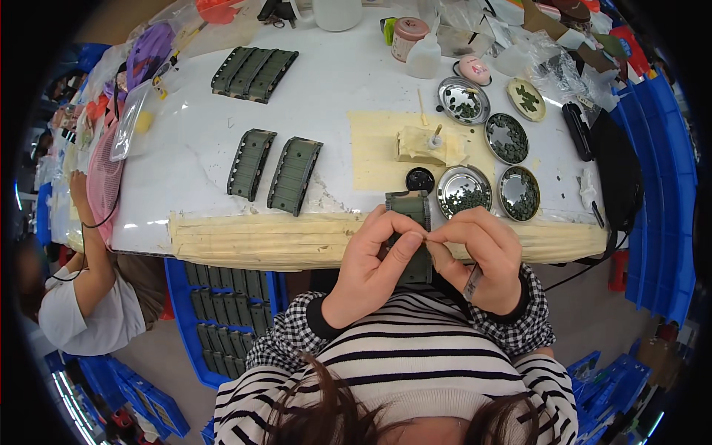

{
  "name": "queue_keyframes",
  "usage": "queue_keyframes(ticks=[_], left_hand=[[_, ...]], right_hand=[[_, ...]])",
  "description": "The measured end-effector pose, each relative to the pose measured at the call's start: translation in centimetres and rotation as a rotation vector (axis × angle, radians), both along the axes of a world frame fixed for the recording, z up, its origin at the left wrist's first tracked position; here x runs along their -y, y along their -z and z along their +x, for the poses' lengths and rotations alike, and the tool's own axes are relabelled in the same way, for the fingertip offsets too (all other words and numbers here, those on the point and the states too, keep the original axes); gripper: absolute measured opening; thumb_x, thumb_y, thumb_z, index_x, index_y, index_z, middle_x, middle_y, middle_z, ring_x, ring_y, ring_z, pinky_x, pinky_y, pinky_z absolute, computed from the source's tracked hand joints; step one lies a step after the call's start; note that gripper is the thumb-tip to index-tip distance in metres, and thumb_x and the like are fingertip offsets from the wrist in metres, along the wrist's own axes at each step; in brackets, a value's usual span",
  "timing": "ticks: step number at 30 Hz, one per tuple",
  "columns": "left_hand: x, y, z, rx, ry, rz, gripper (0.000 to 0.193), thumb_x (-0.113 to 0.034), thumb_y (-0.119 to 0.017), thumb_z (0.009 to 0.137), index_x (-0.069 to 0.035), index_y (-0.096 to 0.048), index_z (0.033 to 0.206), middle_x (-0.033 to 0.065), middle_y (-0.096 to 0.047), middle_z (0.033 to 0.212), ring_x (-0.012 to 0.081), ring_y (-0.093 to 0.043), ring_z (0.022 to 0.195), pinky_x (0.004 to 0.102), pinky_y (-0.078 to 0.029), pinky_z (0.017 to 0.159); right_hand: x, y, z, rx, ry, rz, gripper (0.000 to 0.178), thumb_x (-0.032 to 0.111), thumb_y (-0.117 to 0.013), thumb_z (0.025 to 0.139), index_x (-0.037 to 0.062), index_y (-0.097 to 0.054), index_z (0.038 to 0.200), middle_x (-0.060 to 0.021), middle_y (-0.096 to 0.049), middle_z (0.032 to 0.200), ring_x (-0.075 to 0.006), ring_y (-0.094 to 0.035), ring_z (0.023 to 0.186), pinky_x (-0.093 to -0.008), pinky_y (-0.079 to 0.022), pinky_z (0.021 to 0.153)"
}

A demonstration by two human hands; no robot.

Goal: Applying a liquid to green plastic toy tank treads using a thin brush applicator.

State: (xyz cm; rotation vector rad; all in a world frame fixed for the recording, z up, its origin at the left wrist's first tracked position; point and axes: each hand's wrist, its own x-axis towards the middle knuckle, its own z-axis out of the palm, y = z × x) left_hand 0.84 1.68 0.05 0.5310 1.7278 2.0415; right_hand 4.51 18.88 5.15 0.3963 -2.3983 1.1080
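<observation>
The dark green ribbed plastic piece is at the centre of the frame, lying lengthwise across the pale yellow wrapped edge of the white surface. I suppose this padding protects it, and the nearness to the body gives a good view. Over its middle, the bare left hand and the bare right hand meet. The fingers of both are closed at the tips, thumb against forefinger; whether something tiny is pinched there, I cannot tell. Probably they meet so closely because the work is fine.

Just above the hands I see a small round black pot, and right of it a round shiny metal dish with dark green bits; perhaps it stands there for the right hand to reach easily. Above the pot, a block wrapped in pale yellow tape rests on a yellow sheet, which maybe keeps the surface clean.

Left of centre, two curved dark green panels lie side by side, apart from the work. At lower left, a blue plastic crate carries similar pieces in rows, likely for order.
</observation>
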Motion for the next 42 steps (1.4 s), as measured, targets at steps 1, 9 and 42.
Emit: queue_keyframes(ticks=[1, 9, 42], left_hand=[[0.0, -0.1, 0.0, -0.011, 0.005, 0.001, 0.017, -0.010, -0.056, 0.096, -0.002, -0.060, 0.111, 0.0051, -0.055, 0.092, 0.0127, -0.051, 0.090, 0.0238, -0.042, 0.079], [-0.3, -1.5, 0.5, 0.022, -0.026, 0.085, 0.061, 0.005, -0.055, 0.090, -0.001, -0.033, 0.146, 0.0122, -0.062, 0.110, 0.0119, -0.060, 0.097, 0.0233, -0.046, 0.086], [0.9, -2.8, 0.3, -0.637, -0.004, -0.412, 0.072, 0.002, -0.064, 0.076, 0.002, -0.038, 0.143, 0.0114, -0.056, 0.071, 0.0263, -0.057, 0.063, 0.0362, -0.048, 0.058]], right_hand=[[-0.1, -0.3, 0.0, 0.001, 0.005, -0.031, 0.022, -0.004, -0.075, 0.068, 0.0021, -0.065, 0.087, -0.0083, -0.061, 0.076, -0.0242, -0.061, 0.063, -0.0303, -0.049, 0.057], [-1.0, -1.0, -0.5, -0.015, 0.087, 0.026, 0.023, -0.003, -0.075, 0.067, 0.0025, -0.065, 0.087, -0.0087, -0.061, 0.078, -0.0241, -0.061, 0.065, -0.0319, -0.049, 0.057], [-0.8, -0.6, -1.0, -0.134, -0.127, 0.315, 0.033, 0.001, -0.073, 0.067, 0.0002, -0.066, 0.099, -0.0067, -0.063, 0.082, -0.0183, -0.059, 0.064, -0.0280, -0.043, 0.053]])
